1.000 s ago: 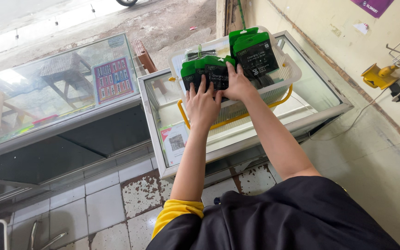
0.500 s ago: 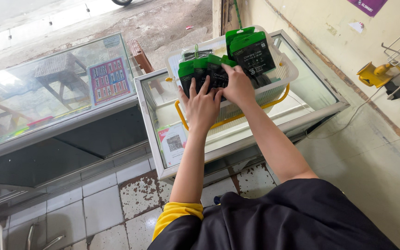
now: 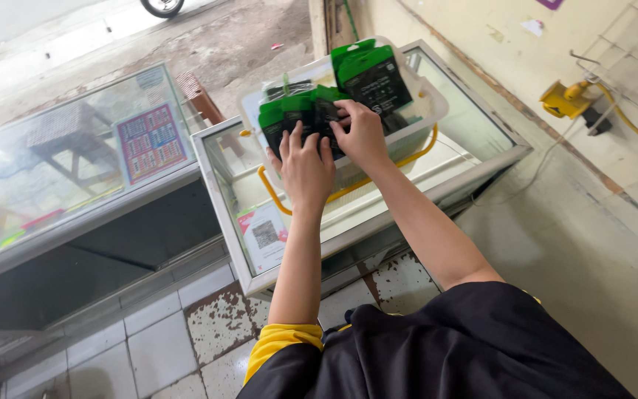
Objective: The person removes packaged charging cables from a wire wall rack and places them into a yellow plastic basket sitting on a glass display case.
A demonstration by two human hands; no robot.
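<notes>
A clear plastic basket (image 3: 430, 100) with a yellow handle (image 3: 400, 166) rests on a glass display counter (image 3: 481, 155). It holds several green and black packets (image 3: 371, 74). My left hand (image 3: 306, 168) presses against the near row of packets, fingers spread. My right hand (image 3: 362, 133) grips the top edge of a green and black packet (image 3: 319, 111) in that same row. Both forearms reach out from black sleeves with a yellow cuff.
A second glass counter (image 3: 75, 170) with a coloured chart on it stands to the left. A paper with a square code (image 3: 263, 236) lies under the counter glass. A yellow fixture (image 3: 564, 97) with a cable hangs on the right wall. Worn tiles cover the floor.
Both hands have shifted slightly within the basket; the right hand has moved from the side of the packets to pinching the top of the near row.
</notes>
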